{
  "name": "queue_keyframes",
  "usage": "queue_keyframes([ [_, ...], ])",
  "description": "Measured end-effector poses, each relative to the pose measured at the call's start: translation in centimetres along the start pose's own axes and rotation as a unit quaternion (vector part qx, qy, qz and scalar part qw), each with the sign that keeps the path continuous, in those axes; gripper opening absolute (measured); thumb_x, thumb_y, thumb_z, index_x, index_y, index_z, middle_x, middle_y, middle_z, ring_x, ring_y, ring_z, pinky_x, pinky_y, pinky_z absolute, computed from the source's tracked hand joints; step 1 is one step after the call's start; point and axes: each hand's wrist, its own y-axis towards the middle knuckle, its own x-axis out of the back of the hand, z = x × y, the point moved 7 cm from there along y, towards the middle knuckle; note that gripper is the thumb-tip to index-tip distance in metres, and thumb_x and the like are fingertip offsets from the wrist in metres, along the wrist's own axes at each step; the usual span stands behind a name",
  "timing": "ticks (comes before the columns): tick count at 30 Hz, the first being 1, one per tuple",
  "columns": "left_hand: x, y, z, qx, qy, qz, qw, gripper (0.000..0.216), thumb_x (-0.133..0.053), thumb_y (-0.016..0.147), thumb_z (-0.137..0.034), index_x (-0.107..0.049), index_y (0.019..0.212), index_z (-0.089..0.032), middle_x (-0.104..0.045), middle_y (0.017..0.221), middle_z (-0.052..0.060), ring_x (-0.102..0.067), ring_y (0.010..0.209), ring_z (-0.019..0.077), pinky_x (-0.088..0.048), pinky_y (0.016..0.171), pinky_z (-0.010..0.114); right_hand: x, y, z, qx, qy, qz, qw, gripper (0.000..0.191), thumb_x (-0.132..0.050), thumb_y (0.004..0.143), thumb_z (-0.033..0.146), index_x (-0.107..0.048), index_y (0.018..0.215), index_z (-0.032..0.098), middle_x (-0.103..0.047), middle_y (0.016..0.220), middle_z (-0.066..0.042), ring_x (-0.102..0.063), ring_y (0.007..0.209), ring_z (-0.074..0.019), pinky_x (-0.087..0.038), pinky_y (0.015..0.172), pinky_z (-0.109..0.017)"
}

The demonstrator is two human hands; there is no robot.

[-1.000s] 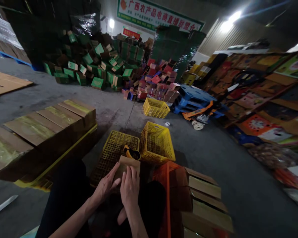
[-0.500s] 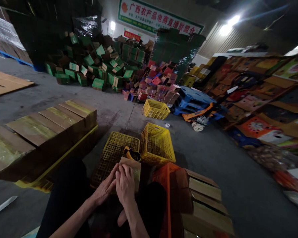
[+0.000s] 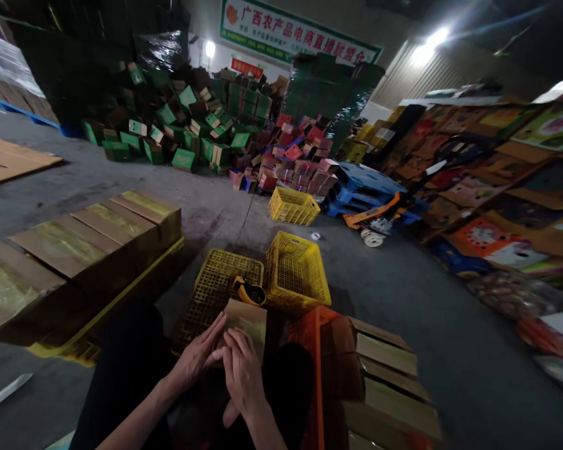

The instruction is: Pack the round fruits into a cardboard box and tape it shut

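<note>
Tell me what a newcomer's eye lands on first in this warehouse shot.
Low in the middle, the left hand and right hand press on a small brown cardboard box. Just beyond it stand yellow plastic crates, with a tape dispenser lying on one. Far back, a big heap of green boxes sits under a green-and-white banner.

- Cardboard piece (image 3: pixel 246 319): plain brown, with a glossy yellowish sheen on its face.
- Tape dispenser (image 3: pixel 248 291): yellow body, black roll.
- Crates: upright crate (image 3: pixel 296 274) and flat crate (image 3: pixel 216 290), yellow lattice; side crate (image 3: pixel 314 350), orange.
- Flattened cartons (image 3: pixel 89 234): brown with yellow-green strips.
- Far piles: green boxes (image 3: pixel 178 125); red and pink boxes (image 3: pixel 300 162).
- Pallets (image 3: pixel 363 184): blue.
- Banner (image 3: pixel 295 34): white, green border, red characters.
- Floor (image 3: pixel 431 325): grey.
</note>
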Motion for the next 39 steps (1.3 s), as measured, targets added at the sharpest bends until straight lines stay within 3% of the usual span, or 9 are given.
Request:
queue_keyframes([
  [3, 0.2, 0.3, -1.2, -0.035, 0.049, -0.008, 0.998, 0.064, -0.041, 0.103, -0.046, -0.016, 0.160, -0.033, -0.012, 0.167, 0.004, -0.020, 0.152, 0.0260, -0.028, 0.121, 0.045, 0.0, -0.2, -0.1, -0.009, 0.001, 0.003, 1.000, 0.039, -0.041, 0.102, 0.018, -0.055, 0.138, 0.024, -0.062, 0.134, -0.007, -0.053, 0.130, -0.0223, -0.050, 0.110, -0.044],
  [7, 0.7, 1.0, -2.4, -0.093, 0.083, -0.015, 0.992, 0.058, -0.032, 0.106, -0.041, -0.018, 0.160, -0.027, -0.025, 0.165, 0.007, -0.024, 0.151, 0.0250, -0.030, 0.121, 0.045, -0.1, 0.1, 0.1, -0.016, -0.022, 0.000, 1.000, 0.038, -0.043, 0.102, 0.021, -0.056, 0.138, 0.023, -0.061, 0.137, -0.007, -0.051, 0.133, -0.0237, -0.046, 0.113, -0.047],
  [13, 1.2, 1.7, -2.2, -0.060, 0.181, 0.005, 0.982, 0.055, -0.037, 0.105, -0.036, -0.026, 0.158, -0.032, -0.042, 0.157, 0.003, -0.031, 0.149, 0.0248, -0.039, 0.116, 0.044, 1.1, -1.6, -2.1, -0.051, -0.080, -0.024, 0.995, 0.040, -0.042, 0.102, 0.024, -0.055, 0.140, 0.025, -0.061, 0.138, -0.005, -0.054, 0.131, -0.0234, -0.044, 0.114, -0.048],
  [18, 1.2, 1.8, -2.5, -0.064, 0.214, -0.001, 0.975, 0.055, -0.036, 0.104, -0.034, -0.027, 0.158, -0.029, -0.044, 0.156, 0.004, -0.029, 0.149, 0.0257, -0.037, 0.116, 0.045, 2.7, -3.6, -4.4, -0.074, -0.113, -0.057, 0.989, 0.040, -0.040, 0.103, 0.024, -0.054, 0.140, 0.024, -0.062, 0.137, -0.007, -0.055, 0.128, -0.0245, -0.040, 0.115, -0.052],
  [22, 1.3, 2.1, -3.4, -0.063, 0.253, -0.021, 0.965, 0.055, -0.042, 0.103, -0.039, -0.032, 0.156, -0.030, -0.045, 0.155, 0.003, -0.029, 0.149, 0.0269, -0.031, 0.119, 0.048, 2.9, -3.8, -4.5, -0.086, -0.088, -0.077, 0.989, 0.039, -0.039, 0.104, 0.026, -0.055, 0.138, 0.025, -0.062, 0.134, -0.008, -0.054, 0.128, -0.0245, -0.047, 0.109, -0.048],
  [28, -0.5, 2.8, -5.8, -0.097, 0.298, -0.015, 0.949, 0.051, -0.047, 0.101, -0.039, -0.043, 0.151, -0.029, -0.039, 0.159, 0.007, -0.034, 0.146, 0.0299, -0.030, 0.119, 0.050, 3.3, -2.6, -5.2, -0.144, -0.020, -0.153, 0.977, 0.026, -0.043, 0.102, 0.029, -0.063, 0.118, 0.022, -0.065, 0.115, -0.010, -0.061, 0.108, -0.0235, -0.053, 0.096, -0.043],
  [31, -2.2, 3.0, -6.4, -0.111, 0.297, 0.008, 0.948, 0.057, -0.047, 0.100, -0.039, -0.039, 0.153, -0.022, -0.038, 0.159, 0.010, -0.034, 0.145, 0.0310, -0.032, 0.118, 0.049, 3.4, -2.1, -7.1, -0.184, 0.023, -0.220, 0.958, 0.028, -0.045, 0.101, 0.035, -0.060, 0.118, 0.019, -0.063, 0.116, -0.014, -0.061, 0.107, -0.0250, -0.053, 0.093, -0.043],
  [34, -3.0, 3.4, -6.1, -0.085, 0.293, 0.000, 0.952, 0.063, -0.050, 0.097, -0.048, -0.040, 0.153, -0.022, -0.042, 0.155, 0.012, -0.038, 0.141, 0.0338, -0.034, 0.115, 0.050, 2.3, -2.1, -10.1, -0.248, 0.053, -0.259, 0.932, 0.044, -0.052, 0.095, 0.049, -0.059, 0.124, 0.016, -0.065, 0.117, -0.017, -0.063, 0.109, -0.0279, -0.053, 0.092, -0.043],
  [39, -3.6, 4.0, -5.4, -0.058, 0.282, -0.019, 0.957, 0.080, -0.055, 0.088, -0.066, -0.038, 0.154, -0.024, -0.047, 0.150, 0.013, -0.040, 0.137, 0.0363, -0.028, 0.117, 0.050, -0.7, -1.4, -13.9, -0.333, 0.092, -0.192, 0.919, 0.062, -0.047, 0.089, 0.067, -0.070, 0.110, 0.013, -0.072, 0.105, -0.018, -0.068, 0.101, -0.0311, -0.053, 0.089, -0.042],
])
